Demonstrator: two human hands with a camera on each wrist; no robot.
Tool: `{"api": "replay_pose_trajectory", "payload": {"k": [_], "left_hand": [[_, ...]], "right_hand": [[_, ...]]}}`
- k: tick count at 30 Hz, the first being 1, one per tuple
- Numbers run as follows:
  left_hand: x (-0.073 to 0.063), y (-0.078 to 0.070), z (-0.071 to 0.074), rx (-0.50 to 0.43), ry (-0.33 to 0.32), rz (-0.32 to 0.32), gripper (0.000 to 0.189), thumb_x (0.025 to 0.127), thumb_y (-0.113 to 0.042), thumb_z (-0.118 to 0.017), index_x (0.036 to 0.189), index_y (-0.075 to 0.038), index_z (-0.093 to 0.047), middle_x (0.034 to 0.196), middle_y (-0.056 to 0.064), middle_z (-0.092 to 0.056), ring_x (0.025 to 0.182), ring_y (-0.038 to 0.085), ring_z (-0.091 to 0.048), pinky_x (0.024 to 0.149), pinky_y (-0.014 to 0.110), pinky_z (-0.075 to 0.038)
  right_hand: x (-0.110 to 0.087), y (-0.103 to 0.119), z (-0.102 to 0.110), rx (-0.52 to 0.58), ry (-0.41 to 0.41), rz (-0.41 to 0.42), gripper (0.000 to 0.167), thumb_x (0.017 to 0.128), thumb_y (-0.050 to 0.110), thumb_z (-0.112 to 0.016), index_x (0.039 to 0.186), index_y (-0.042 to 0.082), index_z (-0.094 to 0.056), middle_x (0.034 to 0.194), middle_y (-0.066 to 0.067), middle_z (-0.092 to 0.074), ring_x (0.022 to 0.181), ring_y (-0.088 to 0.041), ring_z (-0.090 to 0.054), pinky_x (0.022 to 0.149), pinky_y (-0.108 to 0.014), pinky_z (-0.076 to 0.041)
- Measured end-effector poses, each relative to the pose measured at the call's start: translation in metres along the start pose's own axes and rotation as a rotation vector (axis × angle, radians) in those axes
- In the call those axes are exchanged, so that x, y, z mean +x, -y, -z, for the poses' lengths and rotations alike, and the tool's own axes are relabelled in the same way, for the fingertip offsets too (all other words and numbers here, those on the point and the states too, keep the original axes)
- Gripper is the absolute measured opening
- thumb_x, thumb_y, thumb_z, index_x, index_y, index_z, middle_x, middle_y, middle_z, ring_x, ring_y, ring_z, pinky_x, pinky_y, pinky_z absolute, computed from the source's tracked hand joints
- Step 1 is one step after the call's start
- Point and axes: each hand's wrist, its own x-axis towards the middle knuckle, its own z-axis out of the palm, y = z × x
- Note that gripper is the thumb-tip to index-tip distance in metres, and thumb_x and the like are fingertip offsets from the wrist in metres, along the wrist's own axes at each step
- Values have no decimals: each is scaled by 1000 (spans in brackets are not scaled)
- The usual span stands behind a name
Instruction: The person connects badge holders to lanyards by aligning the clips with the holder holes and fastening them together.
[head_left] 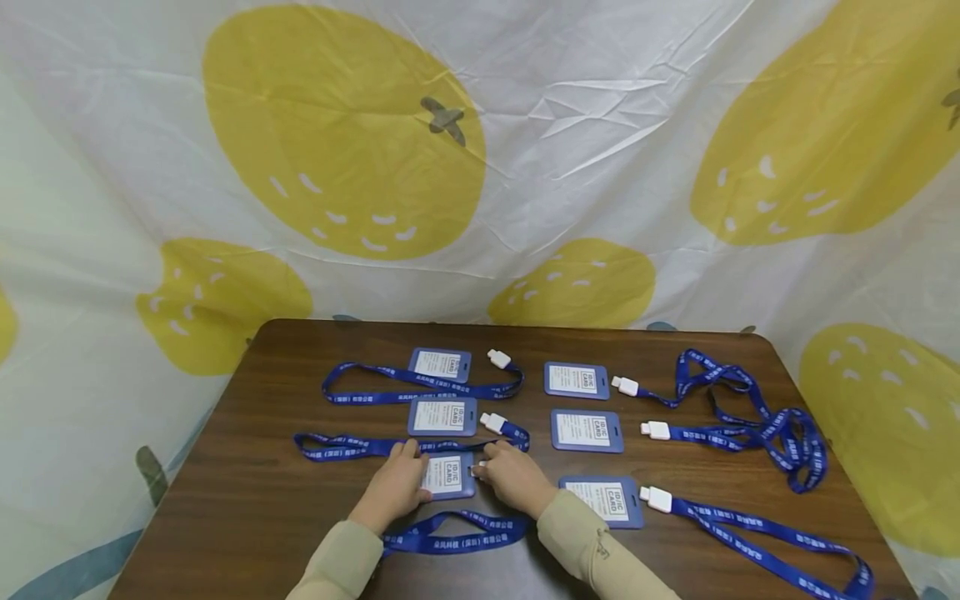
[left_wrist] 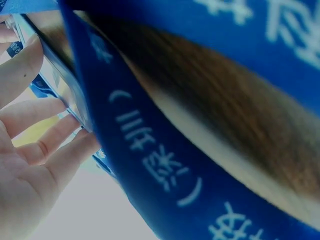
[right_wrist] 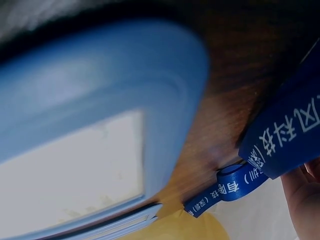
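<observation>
Near the front of the table, my left hand grips the left end of a blue-framed ID badge holder with a white card marked ID/IC CARD. In the left wrist view, thumb and fingers hold the edge of that holder. At the holder's right end, my right hand pinches a white clip, mostly hidden behind the fingers. Its blue lanyard with white lettering loops on the table below both hands. Whether the clip is hooked into the holder's slot cannot be seen. In the right wrist view, blue strap covers most of the hand.
Behind my hands lie two badge holders with lanyards beside them. To the right are three more holders, each with a white-clipped lanyard near it. A fruit-patterned cloth hangs behind the brown table.
</observation>
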Motion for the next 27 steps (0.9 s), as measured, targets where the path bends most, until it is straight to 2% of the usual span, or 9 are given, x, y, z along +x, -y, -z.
{"api": "replay_pose_trajectory", "payload": {"k": [11,19,27], "left_hand": [[1,-5,5,-2,20,8,49,66,-21,-80,101,9,-62,93,16,-46,85,28,-43,75,40,-47],[-1,-2,2,0,-15,-18,48,64,-20,-81,98,9,-63,90,14,-46,84,28,-43,75,40,-46],[0,-3,4,2,-11,-30,49,64,-20,-81,99,10,-63,92,16,-47,83,28,-43,74,40,-46]], "right_hand": [[1,0,0,-4,3,-16,16,79,12,-66,91,19,-74,69,1,-49,65,-13,-46,56,-22,-42],[1,0,-3,9,7,-18,16,77,11,-66,89,20,-74,69,1,-49,66,-14,-46,56,-22,-41],[0,1,-1,-10,16,-4,21,73,9,-68,89,21,-74,70,1,-50,66,-13,-46,58,-22,-41]]}}
